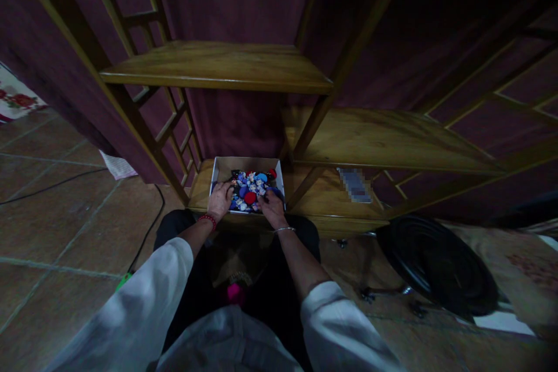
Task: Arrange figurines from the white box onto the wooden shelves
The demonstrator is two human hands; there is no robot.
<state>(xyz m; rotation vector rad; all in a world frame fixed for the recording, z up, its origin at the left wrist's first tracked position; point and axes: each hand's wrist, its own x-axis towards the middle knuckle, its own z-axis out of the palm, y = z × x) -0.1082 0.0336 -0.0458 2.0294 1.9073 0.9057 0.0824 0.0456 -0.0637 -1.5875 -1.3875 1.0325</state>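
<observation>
A white cardboard box (244, 164) with a brown inner side sits on the lowest wooden shelf in front of me. It holds a heap of small trinkets (250, 186) in blue, white, red and black, some like tiny figures; their exact kind is too small to tell. My left hand (221, 200), with a red bead bracelet (208, 220), reaches in at the left end, fingers apart and touching the trinkets. My right hand (272, 209), with a silver bangle (285, 229), rests at the right end, thumb apart from the fingers. Both fingertips are partly hidden.
The wooden shelf unit (218, 72) has a board above the box and an upright post (314, 122) to its right. A blurred flat packet (355, 185) lies on the right lower shelf. A black round stool (438, 264) stands right; a cable (152, 232) runs over the left floor.
</observation>
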